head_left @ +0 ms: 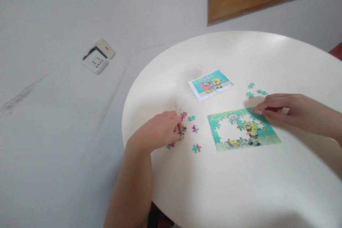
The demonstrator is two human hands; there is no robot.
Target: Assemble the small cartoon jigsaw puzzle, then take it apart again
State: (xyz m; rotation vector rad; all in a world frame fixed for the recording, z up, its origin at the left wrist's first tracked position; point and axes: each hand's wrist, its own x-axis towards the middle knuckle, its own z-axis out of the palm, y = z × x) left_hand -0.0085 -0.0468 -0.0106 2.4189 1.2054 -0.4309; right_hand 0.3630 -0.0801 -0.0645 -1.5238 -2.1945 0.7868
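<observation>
Left hand (161, 131): palm down at a cluster of loose jigsaw pieces (184, 127), thumb and index at the near pieces; can't tell if they're pinching one. Right hand (290, 108): fingertips and thumb drawn near each other at the far edge of the SpongeBob jigsaw puzzle (268, 139), right of its middle; can't tell if a piece is between them. Puzzle lies flat between the hands, border mostly built, Squidward and SpongeBob in; big ragged white gap left of SpongeBob, smaller one above and right of him. Between cluster and puzzle: a teal piece (191, 118), a pink-and-white piece (195, 128), and nearer the person a teal-and-pink piece (197, 148), all apart. Three teal pieces (250, 94) sit just beyond the right hand's fingers. Printed picture sheet (211, 84), with Patrick, Squidward and SpongeBob, lies beyond the puzzle, offset left. All on a round white table (224, 185). Past it: pale wall (160, 3), socket (95, 61) at left, wooden frame (219, 5) upper right.
</observation>
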